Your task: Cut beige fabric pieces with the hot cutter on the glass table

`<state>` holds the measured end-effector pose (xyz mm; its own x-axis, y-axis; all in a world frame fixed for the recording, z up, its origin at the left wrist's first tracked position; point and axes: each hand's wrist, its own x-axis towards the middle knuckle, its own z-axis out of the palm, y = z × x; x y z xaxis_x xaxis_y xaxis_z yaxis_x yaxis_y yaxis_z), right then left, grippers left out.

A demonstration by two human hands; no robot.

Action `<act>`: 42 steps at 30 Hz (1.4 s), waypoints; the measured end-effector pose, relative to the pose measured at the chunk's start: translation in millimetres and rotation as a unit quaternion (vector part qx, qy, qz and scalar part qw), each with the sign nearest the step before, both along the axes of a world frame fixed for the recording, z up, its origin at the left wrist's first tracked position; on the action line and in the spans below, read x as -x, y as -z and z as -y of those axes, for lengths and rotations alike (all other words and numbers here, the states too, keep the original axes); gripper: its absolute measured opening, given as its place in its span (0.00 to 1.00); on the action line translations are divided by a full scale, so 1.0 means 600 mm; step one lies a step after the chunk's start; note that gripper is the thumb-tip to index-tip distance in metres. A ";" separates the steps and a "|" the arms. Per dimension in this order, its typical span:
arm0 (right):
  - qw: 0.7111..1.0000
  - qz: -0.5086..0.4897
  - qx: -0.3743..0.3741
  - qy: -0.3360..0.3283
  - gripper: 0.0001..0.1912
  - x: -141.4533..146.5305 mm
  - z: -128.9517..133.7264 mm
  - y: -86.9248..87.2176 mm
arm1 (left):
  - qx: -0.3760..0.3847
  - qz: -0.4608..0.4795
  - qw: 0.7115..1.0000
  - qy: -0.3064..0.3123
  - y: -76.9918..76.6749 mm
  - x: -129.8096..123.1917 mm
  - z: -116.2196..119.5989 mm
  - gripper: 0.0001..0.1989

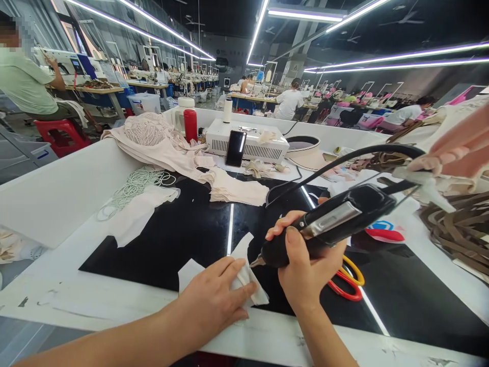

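Near the front edge of a black sheet (153, 255), my left hand (217, 293) presses on a small white fabric piece (244, 250), fingers together over it. My right hand (305, 260) is wrapped round a black handheld tool (324, 224) with a metal plate on its side. The tool's pointed metal tip touches or nearly touches the fabric beside my left fingertips. A black cable runs from its rear end. Partly behind my right wrist lie scissors (353, 283) with red and yellow handles.
Beige fabric pieces (237, 188), green cord (141, 183) and white fabric (141, 214) lie beyond my left hand. A phone (236, 148) leans on a white box (267, 145), near a red bottle (190, 126). Brown straps (458, 229) pile up at right. People sit at sewing machines behind.
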<state>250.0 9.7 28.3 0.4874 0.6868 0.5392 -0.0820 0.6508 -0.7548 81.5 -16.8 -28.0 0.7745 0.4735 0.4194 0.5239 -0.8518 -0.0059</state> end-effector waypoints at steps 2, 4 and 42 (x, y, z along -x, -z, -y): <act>1.000 0.001 0.001 -0.002 0.18 -0.001 0.003 0.000 | -0.019 -0.006 1.000 -0.012 0.006 -0.004 0.012 0.29; 1.000 0.004 0.000 -0.003 0.20 -0.002 0.006 0.000 | -0.023 -0.014 0.999 -0.020 0.009 -0.005 0.023 0.30; 1.000 -0.002 -0.013 -0.007 0.29 0.004 -0.006 -0.001 | 0.141 0.025 0.978 0.151 -0.013 0.032 -0.102 0.09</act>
